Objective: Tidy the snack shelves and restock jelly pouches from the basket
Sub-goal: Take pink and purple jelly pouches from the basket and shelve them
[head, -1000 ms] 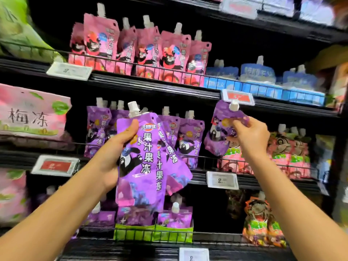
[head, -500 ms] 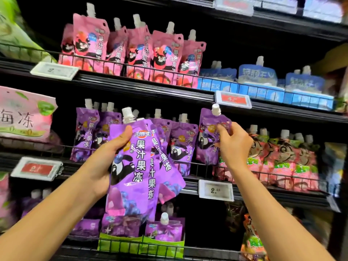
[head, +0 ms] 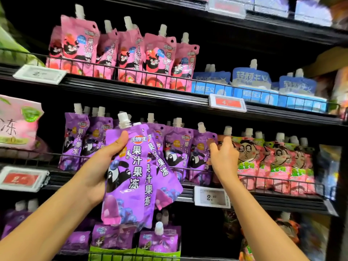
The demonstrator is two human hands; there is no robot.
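Left hand: grip closed on a fanned bunch of purple jelly pouches, thumb across the front one near its spout. How many are in the bunch cannot be counted; at least three edges show. Long axes run near upright, spouts up, the rear ones splayed to the right.

Right hand: fingers part-open, tips resting on the upper right edge of the rightmost shelved purple pouch. Whether it pinches that pouch or merely steadies it cannot be told.

Landmark: the white price tag on the middle shelf rail. The shelved purple row stands above and left of the tag; the pink-and-green pouches begin above and right of it. The right hand sits at that boundary.

Judgement: the held bunch lies left of and below the right hand, which is nearer the gap and would likely take the next pouch.

No basket is in view. Frame edges are blurred.
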